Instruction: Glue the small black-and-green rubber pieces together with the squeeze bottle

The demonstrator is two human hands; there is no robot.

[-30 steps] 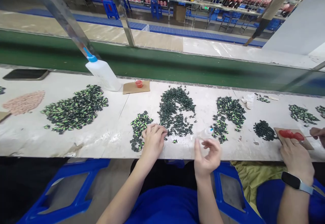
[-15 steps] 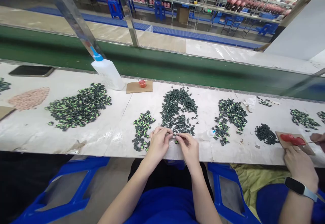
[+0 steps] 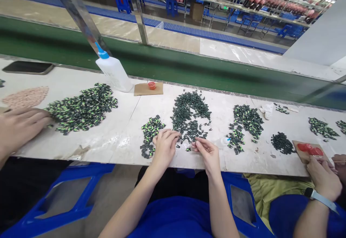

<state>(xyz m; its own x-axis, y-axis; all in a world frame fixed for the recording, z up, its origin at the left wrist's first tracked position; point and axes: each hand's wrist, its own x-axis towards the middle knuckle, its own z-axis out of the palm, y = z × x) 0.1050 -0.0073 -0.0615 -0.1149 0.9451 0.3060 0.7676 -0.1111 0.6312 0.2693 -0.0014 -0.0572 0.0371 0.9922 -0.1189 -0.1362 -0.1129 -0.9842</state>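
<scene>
My left hand (image 3: 165, 147) is at the near edge of a pile of small dark green pieces (image 3: 186, 108), its fingers bent together and pressed toward the thumb. Whatever it may hold is hidden. To the right, my right hand (image 3: 210, 156) has its thumb and fingertips closed over the table at the same pile; anything between them is too small to make out. A single black piece with a green mark (image 3: 188, 149) lies between the hands. Left of my left hand is a small heap of black-and-green pieces (image 3: 151, 128).
Farther back stand a white bottle with a blue tip (image 3: 115, 73) and a red cap (image 3: 151, 85) on cardboard. A small bottle (image 3: 225, 141) lies right of my right hand. Co-workers' hands are at a large black-and-green pile (image 3: 83, 108) and at red cups (image 3: 309, 148).
My hands, together before, have moved apart, the right one shifting right. A co-worker's hand has come in at the left by the large pile. The view has shifted slightly.
</scene>
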